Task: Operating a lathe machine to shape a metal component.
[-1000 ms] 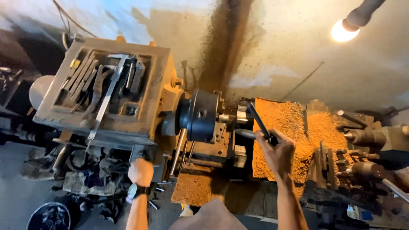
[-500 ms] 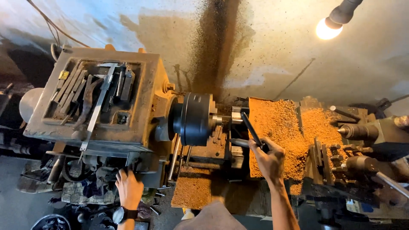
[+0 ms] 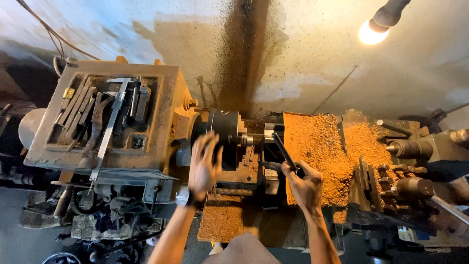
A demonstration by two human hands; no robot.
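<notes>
Left hand (image 3: 204, 164) open, fingers spread, blurred, at lathe chuck (image 3: 224, 137). Right hand (image 3: 305, 186) clamped on black tool-post handle (image 3: 285, 152). Risk: fingers caught if chuck spins; wristwatch (image 3: 183, 196) could snag.

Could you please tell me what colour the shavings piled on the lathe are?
Orange-brown, like sawdust; the shavings show best in the head view, beside the right hand.

Single head view, steeply downward, close over lathe (image 3: 146, 127)

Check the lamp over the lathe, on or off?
On. The lamp's bulb glows bright yellow-white and casts a warm patch on the wall around it.
</notes>
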